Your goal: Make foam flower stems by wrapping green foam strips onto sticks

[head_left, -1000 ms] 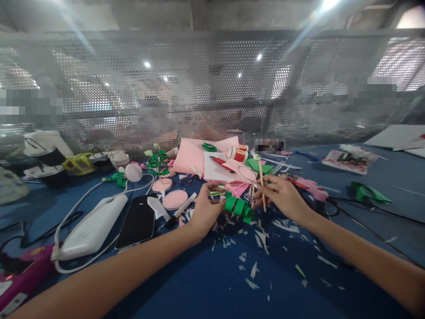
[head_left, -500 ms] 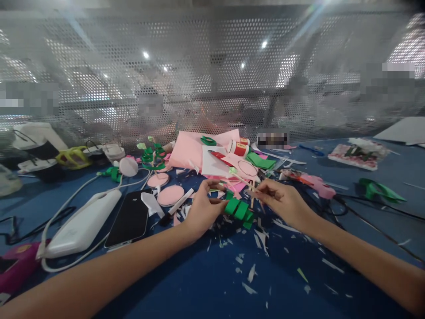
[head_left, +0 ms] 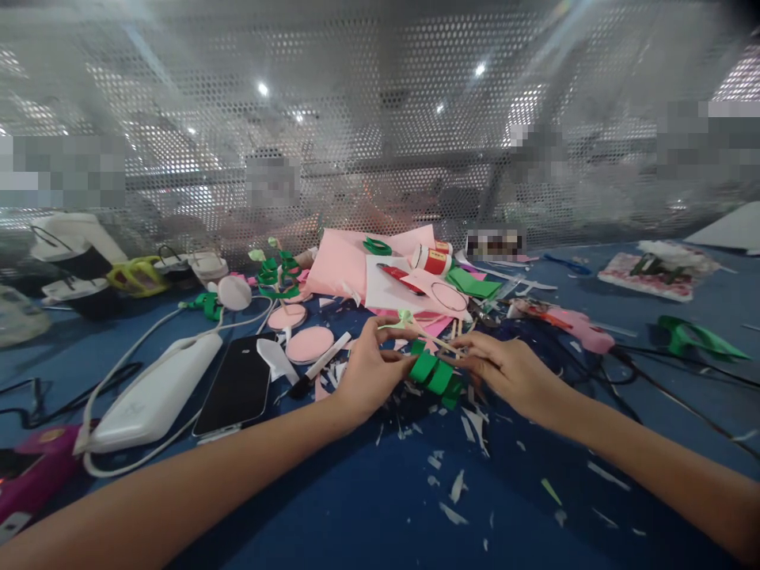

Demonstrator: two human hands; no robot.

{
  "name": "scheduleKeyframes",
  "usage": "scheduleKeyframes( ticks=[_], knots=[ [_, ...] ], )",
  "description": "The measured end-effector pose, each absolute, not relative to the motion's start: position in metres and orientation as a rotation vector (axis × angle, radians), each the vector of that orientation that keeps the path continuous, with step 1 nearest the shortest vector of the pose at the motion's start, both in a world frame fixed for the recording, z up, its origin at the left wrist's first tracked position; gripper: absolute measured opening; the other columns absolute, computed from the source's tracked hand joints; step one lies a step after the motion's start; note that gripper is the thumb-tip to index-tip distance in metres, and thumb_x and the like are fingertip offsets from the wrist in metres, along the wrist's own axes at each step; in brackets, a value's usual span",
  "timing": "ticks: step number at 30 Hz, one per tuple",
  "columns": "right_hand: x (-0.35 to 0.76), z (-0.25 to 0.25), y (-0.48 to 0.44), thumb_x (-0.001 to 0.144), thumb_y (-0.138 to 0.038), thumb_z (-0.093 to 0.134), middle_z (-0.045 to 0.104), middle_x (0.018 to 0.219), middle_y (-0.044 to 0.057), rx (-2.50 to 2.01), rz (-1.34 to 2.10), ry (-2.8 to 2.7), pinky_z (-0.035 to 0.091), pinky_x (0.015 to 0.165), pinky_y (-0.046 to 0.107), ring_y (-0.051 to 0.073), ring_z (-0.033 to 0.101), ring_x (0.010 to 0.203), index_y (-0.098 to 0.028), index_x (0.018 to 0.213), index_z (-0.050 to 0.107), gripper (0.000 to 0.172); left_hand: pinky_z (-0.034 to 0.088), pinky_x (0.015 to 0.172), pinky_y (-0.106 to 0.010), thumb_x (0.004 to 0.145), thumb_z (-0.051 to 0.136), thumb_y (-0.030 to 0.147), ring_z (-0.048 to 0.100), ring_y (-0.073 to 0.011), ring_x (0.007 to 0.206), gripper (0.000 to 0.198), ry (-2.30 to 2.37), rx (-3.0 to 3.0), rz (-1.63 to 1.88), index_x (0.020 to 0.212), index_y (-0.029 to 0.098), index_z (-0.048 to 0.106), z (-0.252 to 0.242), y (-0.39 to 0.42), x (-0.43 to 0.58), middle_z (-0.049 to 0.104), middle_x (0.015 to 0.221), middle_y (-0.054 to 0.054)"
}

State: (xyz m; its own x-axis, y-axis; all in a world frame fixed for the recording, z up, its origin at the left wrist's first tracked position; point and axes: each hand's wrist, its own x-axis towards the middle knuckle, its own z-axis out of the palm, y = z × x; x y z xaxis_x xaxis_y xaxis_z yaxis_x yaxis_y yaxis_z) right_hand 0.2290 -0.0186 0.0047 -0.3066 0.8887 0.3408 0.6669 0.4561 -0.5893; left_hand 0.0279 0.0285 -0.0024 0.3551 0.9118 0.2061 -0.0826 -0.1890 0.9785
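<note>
In the head view, my left hand is closed, its thumb and fingertips gripping a springy curl of green paper strip. My right hand pinches a thin wooden stick between thumb and fingers. The stick slants up and left, its light green tip close to my left fingers. The curl sits just below the stick; I cannot tell whether they touch. Small paper scraps lie on the blue tabletop below both hands.
Pink paper and two red-and-white containers lie behind my hands. On the left are a black phone, a white power bank with its cable, and pink discs. A pink glue gun with cord lies right.
The stick's green tip has moved left and down, closer to my left fingers. My right hand has come nearer to the green curl. The view has shifted slightly.
</note>
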Motion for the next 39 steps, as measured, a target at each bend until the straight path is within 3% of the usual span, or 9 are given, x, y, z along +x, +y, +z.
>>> scheduleKeyframes(
  ticks=[7, 22, 39],
  knots=[
    [0.2285, 0.0018, -0.0186, 0.091, -0.034, 0.041, 0.052, 0.051, -0.004, -1.322, 0.386, -2.084, 0.033, 0.047, 0.02, 0.01, 0.049, 0.045, -0.02, 0.072, 0.046, 0.024, 0.046, 0.048, -0.018, 0.061, 0.072, 0.017, 0.059, -0.0074, 0.055, 0.052, 0.816, 1.435, 1.094, 0.103, 0.02, 0.042, -0.0033, 0.0282, 0.0273, 0.062, 0.094, -0.004],
    [0.2268, 0.0054, -0.02, 0.092, -0.033, 0.038, 0.059, 0.051, -0.003, -1.356, 0.407, -2.104, 0.034, 0.049, 0.02, 0.01, 0.053, 0.046, -0.021, 0.072, 0.048, 0.026, 0.047, 0.056, -0.02, 0.062, 0.074, 0.019, 0.06, -0.0095, 0.062, 0.052, 0.831, 1.454, 1.103, 0.104, 0.019, 0.043, -0.0022, 0.0281, 0.0257, 0.063, 0.08, -0.002],
    [0.2295, 0.0074, -0.019, 0.092, -0.03, 0.037, 0.061, 0.054, -0.001, -1.354, 0.445, -2.076, 0.038, 0.051, 0.02, 0.01, 0.056, 0.049, -0.02, 0.071, 0.048, 0.026, 0.049, 0.062, -0.023, 0.063, 0.073, 0.018, 0.063, -0.0134, 0.07, 0.049, 0.829, 1.412, 1.119, 0.102, 0.018, 0.044, 0.0011, 0.0257, 0.0272, 0.064, 0.084, -0.003]
  ],
)
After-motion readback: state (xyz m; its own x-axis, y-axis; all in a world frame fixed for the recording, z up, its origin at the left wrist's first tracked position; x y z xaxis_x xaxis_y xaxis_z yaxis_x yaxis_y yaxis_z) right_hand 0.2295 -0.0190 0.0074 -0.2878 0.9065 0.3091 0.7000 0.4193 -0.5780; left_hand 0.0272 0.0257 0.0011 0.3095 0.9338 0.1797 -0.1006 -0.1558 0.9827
